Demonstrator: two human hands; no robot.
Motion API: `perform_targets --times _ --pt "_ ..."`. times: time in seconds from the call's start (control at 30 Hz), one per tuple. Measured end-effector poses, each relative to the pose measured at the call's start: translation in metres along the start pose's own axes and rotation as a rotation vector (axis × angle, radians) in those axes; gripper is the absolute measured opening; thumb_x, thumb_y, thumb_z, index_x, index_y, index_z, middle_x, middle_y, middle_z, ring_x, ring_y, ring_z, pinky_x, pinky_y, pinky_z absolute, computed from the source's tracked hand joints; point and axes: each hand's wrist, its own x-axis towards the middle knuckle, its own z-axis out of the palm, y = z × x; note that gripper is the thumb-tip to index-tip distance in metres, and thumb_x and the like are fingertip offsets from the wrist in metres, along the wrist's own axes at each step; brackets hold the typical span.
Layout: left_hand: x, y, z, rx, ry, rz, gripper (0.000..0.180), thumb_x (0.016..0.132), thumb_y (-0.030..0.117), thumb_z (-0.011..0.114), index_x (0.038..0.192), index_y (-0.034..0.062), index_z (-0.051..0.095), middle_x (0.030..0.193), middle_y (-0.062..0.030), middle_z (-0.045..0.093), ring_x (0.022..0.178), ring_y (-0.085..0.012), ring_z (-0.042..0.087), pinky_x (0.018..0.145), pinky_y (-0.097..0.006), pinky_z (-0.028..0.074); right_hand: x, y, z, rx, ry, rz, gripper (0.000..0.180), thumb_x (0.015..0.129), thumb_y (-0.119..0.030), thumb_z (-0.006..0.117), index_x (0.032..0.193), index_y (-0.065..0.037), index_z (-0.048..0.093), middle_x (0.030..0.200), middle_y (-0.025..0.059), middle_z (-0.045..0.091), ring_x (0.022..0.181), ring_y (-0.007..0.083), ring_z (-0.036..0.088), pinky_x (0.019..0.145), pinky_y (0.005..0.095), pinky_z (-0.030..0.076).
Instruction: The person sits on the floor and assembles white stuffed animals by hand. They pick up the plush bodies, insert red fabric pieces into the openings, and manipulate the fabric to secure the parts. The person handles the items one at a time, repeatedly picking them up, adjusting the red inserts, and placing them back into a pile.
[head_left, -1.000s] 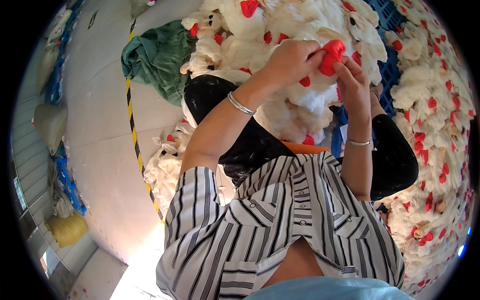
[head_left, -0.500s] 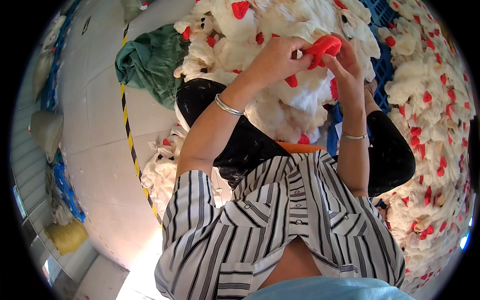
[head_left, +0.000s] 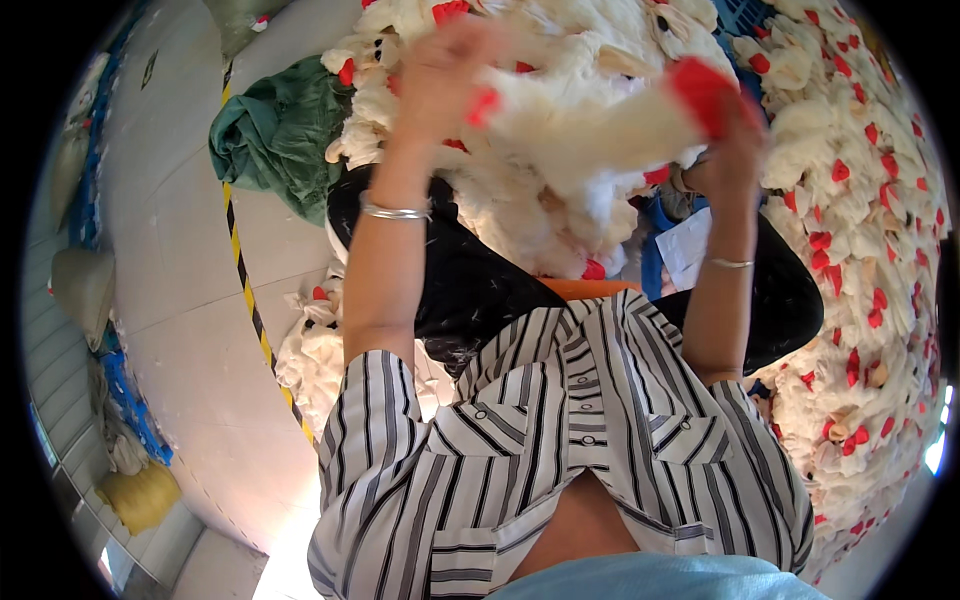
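1. The left hand [head_left: 440, 75] is raised and blurred; its fingers are closed around one end of a white plush toy [head_left: 590, 125], next to a small red patch.
2. The right hand [head_left: 730, 150] grips the other end of the same toy, just below its red part [head_left: 700, 85]; the exact finger positions are too blurred to tell.
3. The plush toy stretches between the two hands, held up above the person's lap.
4. A silver bangle [head_left: 397, 211] sits on the left wrist, and a thin bracelet [head_left: 730, 263] on the right wrist.
5. Behind and to the right of the hands lies a large heap of white plush toys with red patches [head_left: 860, 230].
6. To the left of the left hand, a crumpled green cloth [head_left: 270, 140] lies on the floor [head_left: 180, 290] beside a yellow-and-black striped line [head_left: 250, 300].
7. Below the hands, the person wears a black-and-white striped shirt [head_left: 560, 440].
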Motion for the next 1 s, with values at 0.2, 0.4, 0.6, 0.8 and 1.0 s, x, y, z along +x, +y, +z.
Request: perform_targets --times 0.2,0.4,0.6,0.8,1.0 --pt "0.024 0.015 -0.052 -0.363 0.258 -0.009 0.034 0.096 0.021 0.054 0.066 0.0061 0.048 0.056 0.0032 0.035 0.049 -0.0082 0.030 0.046 -0.025 0.027 0.047 0.015 -0.201 -0.267 0.022 -0.281 0.038 0.093 -0.005 0.054 0.131 0.000 0.052 0.081 0.0044 0.056 0.066 0.0097 0.053 0.054 0.0238 0.044" --pt "0.035 0.009 -0.077 -0.723 0.111 0.029 0.028 0.097 0.027 0.052 0.077 0.0069 0.051 0.060 0.0027 0.036 0.052 -0.0077 0.028 0.048 -0.025 0.030 0.027 -0.119 -0.134 0.099 -0.493 -0.430 0.035 0.098 -0.016 0.049 0.127 0.003 0.053 0.103 0.0099 0.053 0.084 0.0162 0.048 0.071 0.0311 0.037" --pt "0.057 -0.012 -0.032 -0.516 0.487 -0.121 0.025 0.096 0.030 0.056 0.096 0.0051 0.058 0.072 0.0001 0.050 0.063 -0.0081 0.047 0.054 -0.024 0.038 0.112 0.003 -0.065 -0.186 -0.348 -0.057 0.032 0.088 -0.027 0.058 0.115 -0.010 0.065 0.123 0.0003 0.061 0.112 0.0140 0.055 0.089 0.0297 0.042" --pt "0.034 -0.028 -0.011 -0.405 0.056 -0.252 0.025 0.096 0.030 0.055 0.090 0.0049 0.056 0.061 0.0036 0.040 0.050 -0.0077 0.037 0.044 -0.025 0.031 -0.080 0.143 0.091 -0.953 -1.205 0.308 0.062 0.083 -0.054 0.064 0.105 0.004 0.065 0.103 0.0205 0.066 0.097 0.0301 0.061 0.085 0.0381 0.048" --pt "0.033 -0.023 -0.011 -0.454 0.043 -0.295 0.023 0.094 0.027 0.059 0.084 0.0058 0.061 0.061 0.0047 0.044 0.049 -0.0045 0.036 0.046 -0.021 0.027 -0.073 0.150 0.034 -0.757 -1.462 0.336 0.049 0.085 -0.043 0.064 0.109 0.000 0.065 0.107 0.0184 0.065 0.099 0.0237 0.061 0.088 0.0375 0.047"
